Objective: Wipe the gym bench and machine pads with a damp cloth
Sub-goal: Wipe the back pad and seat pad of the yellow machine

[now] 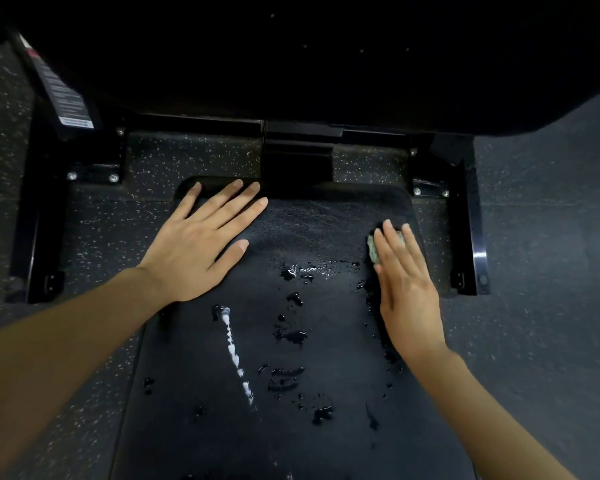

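A black padded bench seat [291,427] fills the lower middle of the head view, wet with drops and small puddles and a white foamy streak [234,351]. My left hand [201,244] lies flat, fingers spread, on the seat's far left corner. My right hand [404,289] presses with straight fingers on a small grey-green cloth [373,249] near the seat's far right edge. Most of the cloth is hidden under the fingers. A large black back pad [309,57] looms across the top.
The black metal frame [471,220] with bolted feet runs along both sides of the seat, joined by a centre bracket [297,157]. A label strip [63,95] slants at upper left. Speckled rubber flooring [551,237] surrounds the bench.
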{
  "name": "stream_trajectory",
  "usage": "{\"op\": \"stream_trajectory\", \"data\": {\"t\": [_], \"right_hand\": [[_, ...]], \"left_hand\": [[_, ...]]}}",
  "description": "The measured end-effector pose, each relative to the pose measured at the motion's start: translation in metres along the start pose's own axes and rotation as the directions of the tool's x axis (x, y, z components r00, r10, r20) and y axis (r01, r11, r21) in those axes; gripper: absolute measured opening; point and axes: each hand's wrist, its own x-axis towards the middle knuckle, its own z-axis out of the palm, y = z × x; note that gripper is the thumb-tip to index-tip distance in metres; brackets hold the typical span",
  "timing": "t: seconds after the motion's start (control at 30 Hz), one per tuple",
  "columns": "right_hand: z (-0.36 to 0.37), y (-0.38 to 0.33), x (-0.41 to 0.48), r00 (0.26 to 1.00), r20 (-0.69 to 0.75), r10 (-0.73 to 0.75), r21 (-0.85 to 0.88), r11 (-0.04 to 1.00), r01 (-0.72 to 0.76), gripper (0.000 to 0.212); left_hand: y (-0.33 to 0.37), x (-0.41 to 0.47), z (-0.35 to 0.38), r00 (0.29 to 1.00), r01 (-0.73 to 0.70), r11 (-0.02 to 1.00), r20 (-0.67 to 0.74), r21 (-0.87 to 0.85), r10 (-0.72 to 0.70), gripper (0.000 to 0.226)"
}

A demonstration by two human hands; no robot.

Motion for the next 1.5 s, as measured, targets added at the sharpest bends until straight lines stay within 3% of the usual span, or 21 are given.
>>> {"op": "stream_trajectory", "data": {"t": [0.13,0.43,0.6,0.67,0.8,0.93,1.0,1.17,1.4,1.5], "right_hand": [[-0.003,0.012,0.012,0.997,0.023,-0.068,-0.019,0.997,0.068,0.048],[-0.001,0.033,0.087,1.0,0.018,0.011,0.024,1.0,-0.011,0.042],[0.01,0.023,0.061,0.997,-0.07,0.011,0.115,0.993,-0.002,0.047],[0.009,0.011,0.043,0.997,-0.079,-0.011,0.07,0.997,0.016,0.044],[0.006,-0.012,0.009,0.998,-0.056,-0.031,0.012,0.999,0.032,0.045],[0.002,0.001,-0.006,0.986,0.013,-0.167,-0.02,0.986,0.167,0.05],[-0.005,0.018,-0.004,0.992,0.013,-0.124,-0.022,0.992,0.124,0.053],[0.001,0.011,0.001,0.976,-0.111,0.187,0.033,0.982,-0.185,0.046],[0.02,-0.045,-0.002,0.975,-0.148,0.165,0.008,0.986,-0.166,0.044],[0.031,-0.08,-0.008,0.987,-0.136,0.091,0.048,0.995,-0.085,0.047]], "left_hand": [[0.001,0.001,0.0,1.0,-0.026,0.999,0.015,0.034,0.025,0.057],[-0.001,0.007,-0.004,0.997,-0.076,0.997,0.035,0.011,0.076,0.058],[-0.001,0.007,-0.003,0.996,-0.071,0.997,0.046,0.027,0.07,0.058],[-0.001,0.007,-0.002,0.996,-0.075,0.997,0.046,0.029,0.073,0.058],[-0.002,0.007,-0.002,0.996,-0.08,0.996,0.041,0.029,0.079,0.058],[-0.004,0.008,-0.003,0.993,-0.11,0.994,0.045,0.017,0.109,0.058],[-0.009,0.01,-0.005,0.987,-0.15,0.989,0.064,0.008,0.149,0.058],[-0.023,0.024,-0.009,0.943,-0.314,0.949,0.126,0.019,0.309,0.059],[-0.037,0.043,-0.015,0.858,-0.487,0.874,0.188,-0.004,0.479,0.061],[-0.04,0.047,-0.016,0.831,-0.525,0.85,0.198,-0.026,0.52,0.061]]}}
